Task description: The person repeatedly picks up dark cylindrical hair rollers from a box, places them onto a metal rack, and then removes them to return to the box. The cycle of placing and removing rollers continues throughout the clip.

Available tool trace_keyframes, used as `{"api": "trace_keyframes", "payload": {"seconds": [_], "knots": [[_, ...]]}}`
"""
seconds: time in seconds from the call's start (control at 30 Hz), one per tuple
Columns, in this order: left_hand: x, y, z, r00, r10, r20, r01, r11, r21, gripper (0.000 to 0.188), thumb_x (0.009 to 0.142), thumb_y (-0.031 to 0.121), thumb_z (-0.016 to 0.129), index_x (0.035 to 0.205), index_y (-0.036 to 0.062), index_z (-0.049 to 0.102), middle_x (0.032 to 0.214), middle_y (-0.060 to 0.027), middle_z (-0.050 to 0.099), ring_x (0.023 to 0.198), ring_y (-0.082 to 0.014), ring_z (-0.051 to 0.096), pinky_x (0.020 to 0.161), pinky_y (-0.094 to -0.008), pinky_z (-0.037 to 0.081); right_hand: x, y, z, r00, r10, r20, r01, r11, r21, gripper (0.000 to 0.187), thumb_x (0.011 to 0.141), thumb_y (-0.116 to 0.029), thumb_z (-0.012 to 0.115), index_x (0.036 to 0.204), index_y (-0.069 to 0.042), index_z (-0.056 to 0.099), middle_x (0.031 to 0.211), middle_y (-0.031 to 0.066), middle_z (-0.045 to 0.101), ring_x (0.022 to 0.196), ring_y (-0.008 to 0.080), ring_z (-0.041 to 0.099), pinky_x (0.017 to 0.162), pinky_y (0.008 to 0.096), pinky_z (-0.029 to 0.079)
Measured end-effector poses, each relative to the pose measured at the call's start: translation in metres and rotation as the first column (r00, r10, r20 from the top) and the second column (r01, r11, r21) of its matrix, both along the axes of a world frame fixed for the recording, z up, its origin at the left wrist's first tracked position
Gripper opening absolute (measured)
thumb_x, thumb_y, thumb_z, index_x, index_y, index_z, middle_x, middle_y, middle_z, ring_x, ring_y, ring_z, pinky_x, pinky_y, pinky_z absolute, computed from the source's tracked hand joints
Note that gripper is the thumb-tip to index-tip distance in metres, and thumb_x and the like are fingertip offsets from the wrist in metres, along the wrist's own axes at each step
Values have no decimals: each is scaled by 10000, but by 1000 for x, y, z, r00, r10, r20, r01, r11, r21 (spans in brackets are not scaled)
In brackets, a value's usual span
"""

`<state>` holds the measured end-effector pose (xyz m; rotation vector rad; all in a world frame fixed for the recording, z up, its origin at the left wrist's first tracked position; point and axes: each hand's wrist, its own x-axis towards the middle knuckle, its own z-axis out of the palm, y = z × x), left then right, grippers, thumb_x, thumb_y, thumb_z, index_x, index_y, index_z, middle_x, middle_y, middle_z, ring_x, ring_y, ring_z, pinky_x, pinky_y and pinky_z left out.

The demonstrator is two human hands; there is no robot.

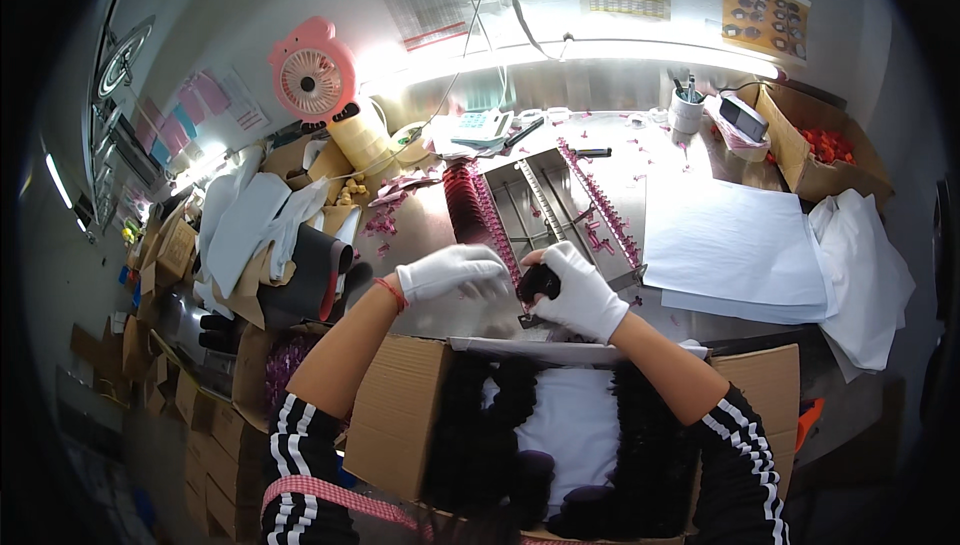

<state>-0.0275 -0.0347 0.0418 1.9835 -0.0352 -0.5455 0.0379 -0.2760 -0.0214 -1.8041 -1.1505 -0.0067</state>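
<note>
Black hairpiece is gripped in the gloved right hand just before the metal tray, the left hand pinching beside it, apparently at a fitting step, with steady alignment judged necessary next above the cardboard box.

White gloves on hands, black sleeves w/ white stripes

Both gloved hands raised: left hand fingers curled loosely; right hand fingers closed, thumb opposing fingertips.
</note>
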Motion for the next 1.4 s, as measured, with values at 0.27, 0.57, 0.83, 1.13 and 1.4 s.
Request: {"api": "trace_keyframes", "payload": {"seconds": [0.27, 0.57, 0.83, 1.13, 1.4], "knots": [[68, 65, -55, 895, 211, 393, -426, 666, 613, 879, 730, 432, 815, 1300, -76, 380, 1157, -302, 601, 1092, -418, 622, 944, -435, 498, 57, 1, -37, 949, -313, 41, 315, 935, -160, 470, 696, -138, 742, 1105, -44, 528, 1161, 211, 522, 1059, 368, 566, 931, 412, 487], [104, 16, -79, 856, 305, 418, -517, 525, 677, 637, 822, 292, 688, 1232, -7, 302, 927, -301, 645, 858, -451, 679, 842, -490, 520, 71, -5, -58, 969, -234, 81, 246, 945, -215, 371, 723, -107, 708, 1057, -101, 547, 1101, 161, 565, 946, 379, 628, 838, 431, 534], [105, 33, -99, 903, 35, 429, -418, 307, 855, 320, 884, 181, 570, 1141, -4, 525, 817, -237, 680, 707, -365, 702, 678, -476, 551, 53, 8, -51, 924, -381, 18, 379, 913, -151, 417, 703, -135, 781, 1054, -107, 557, 1125, 126, 550, 970, 352, 616, 832, 427, 533], [-6, -83, 6, 908, 218, 356, -385, 767, 512, 306, 914, 174, 467, 1146, -9, 546, 814, -215, 660, 685, -272, 678, 633, -384, 533, 1, 34, -12, 997, -72, 0, 71, 988, 138, 874, 558, -281, 910, 1309, -75, 512, 1236, 197, 456, 1168, 355, 483, 1006, 404, 464], [-8, -86, 16, 926, 375, -50, -351, 902, 250, 330, 962, 150, 393, 1238, 12, 510, 954, -138, 598, 798, -205, 620, 731, -336, 528, -17, 26, 2, 998, -66, -23, 64, 994, -85, 942, 632, -365, 875, 1387, -45, 411, 1265, 255, 444, 1115, 400, 565, 952, 421, 505]]}}
